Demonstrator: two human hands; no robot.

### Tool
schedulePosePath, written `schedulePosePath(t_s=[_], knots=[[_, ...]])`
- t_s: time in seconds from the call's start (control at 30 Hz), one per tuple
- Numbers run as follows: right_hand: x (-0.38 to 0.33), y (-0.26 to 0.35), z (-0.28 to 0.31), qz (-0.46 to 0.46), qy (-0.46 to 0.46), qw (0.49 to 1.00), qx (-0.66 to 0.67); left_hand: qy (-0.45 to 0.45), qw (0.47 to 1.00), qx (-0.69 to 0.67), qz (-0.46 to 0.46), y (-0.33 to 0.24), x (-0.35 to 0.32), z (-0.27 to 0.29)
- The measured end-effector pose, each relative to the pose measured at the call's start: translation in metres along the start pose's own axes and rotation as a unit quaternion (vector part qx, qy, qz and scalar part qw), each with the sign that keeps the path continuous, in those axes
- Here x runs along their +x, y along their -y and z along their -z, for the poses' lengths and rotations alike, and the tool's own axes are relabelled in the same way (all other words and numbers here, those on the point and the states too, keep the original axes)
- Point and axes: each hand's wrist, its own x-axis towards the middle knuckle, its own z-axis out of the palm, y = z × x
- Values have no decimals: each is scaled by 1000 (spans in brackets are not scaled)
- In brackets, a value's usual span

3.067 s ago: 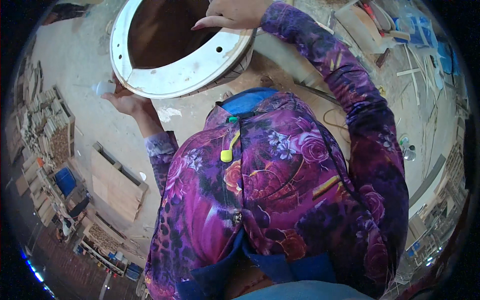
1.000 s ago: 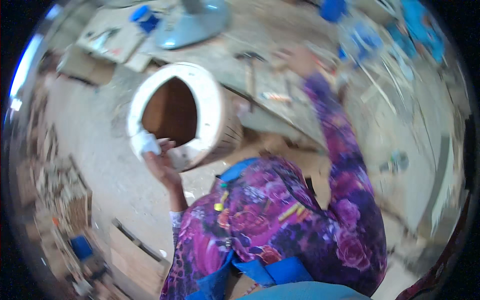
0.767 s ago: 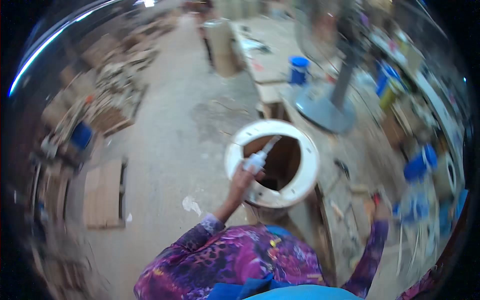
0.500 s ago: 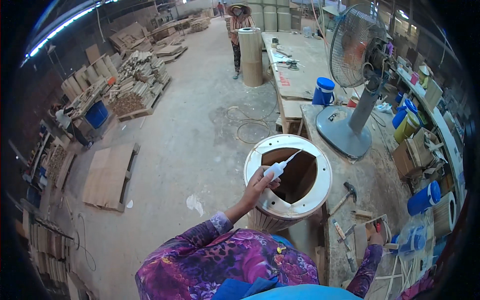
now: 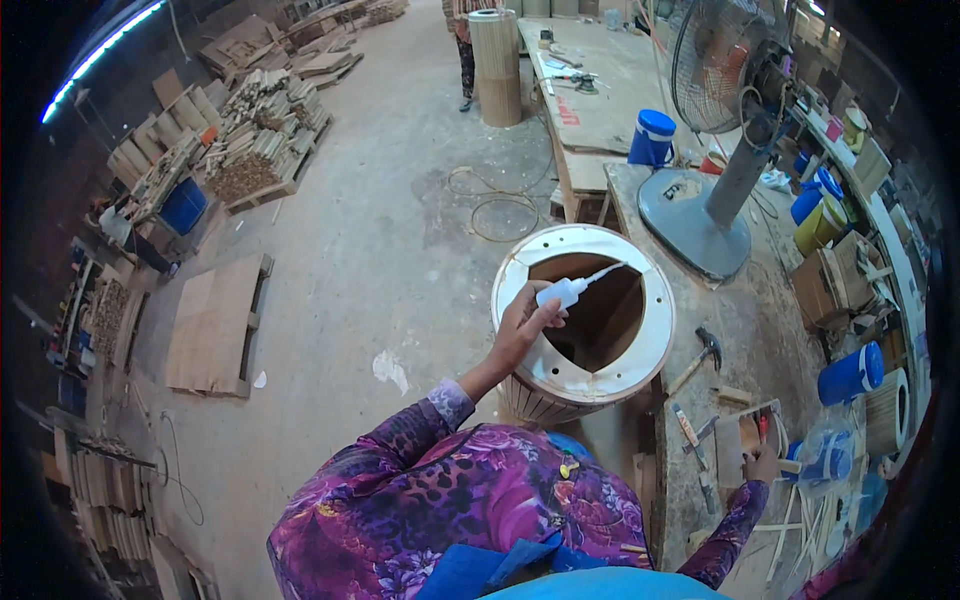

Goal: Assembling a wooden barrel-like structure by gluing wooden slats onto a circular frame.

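My left hand (image 5: 525,322) is closed round a small white squeeze bottle (image 5: 562,293) with a long thin nozzle. The bottle is tilted, its nozzle pointing up and right over the opening of a hollow slatted wooden cylinder (image 5: 540,398). A white ring (image 5: 512,300) with small dark holes tops the cylinder. Over on the workbench, my right hand (image 5: 762,464) is at the edge of an open box (image 5: 728,445) containing a red item. Its fingers look curled, and a short pale wooden piece (image 5: 790,466) juts out beside them; what they grip is unclear.
A claw hammer (image 5: 697,362) and a flat hand tool (image 5: 687,428) lie on the workbench (image 5: 760,340). Behind them stands a large fan (image 5: 695,225), with a blue jug (image 5: 652,137) nearby. A hose (image 5: 505,216) coils on the floor. Farther off, a person stands by another cylinder (image 5: 497,75).
My view has tilted down slightly. The squeeze bottle stays in my left hand above the opening. My right hand has drawn back from inside the box to its near edge.
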Motion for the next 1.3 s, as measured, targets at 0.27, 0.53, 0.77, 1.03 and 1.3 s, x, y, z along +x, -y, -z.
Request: schedulePosePath(t_s=[0.27,0.53,0.77,1.03,1.3], knots=[[-17,80,64,147,-150,965,157,-46,998,6,-30,7,11,10],[-65,293,51,346,-55,853,387,-27,996,-27,-75,2,27,13],[-85,333,16,401,-95,842,349,-45,997,-18,-62,7,14,8],[-94,325,9,430,-167,833,306,-55,996,18,-70,-5,12,0],[-122,319,5,418,-199,864,199,-52,996,13,-77,-6,12,1]])
